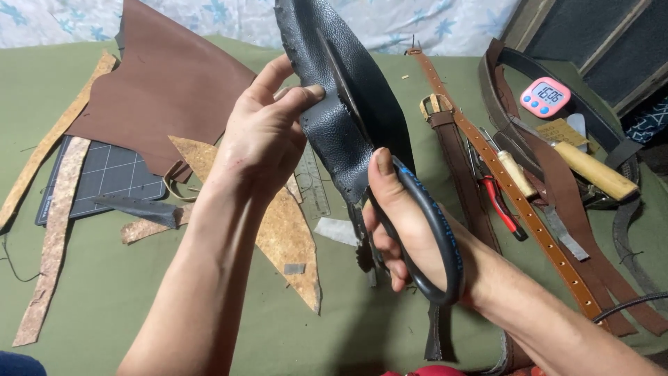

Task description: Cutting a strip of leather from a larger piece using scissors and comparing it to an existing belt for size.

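Note:
My left hand (263,136) pinches the edge of a black pebbled leather piece (344,90) that stands upright above the table. My right hand (400,226) grips large black-handled scissors (438,237). Their blades reach up along the leather and are partly hidden against it. The leather's cut edge looks jagged near the scissors.
A brown leather sheet (170,83) lies at the back left over a dark cutting mat (104,174). Cork-like scraps (285,237) and strips (52,244) lie on the green table cover. To the right are brown belts (515,188), a wooden-handled tool (595,170), red-handled pliers (501,202) and a pink timer (545,96).

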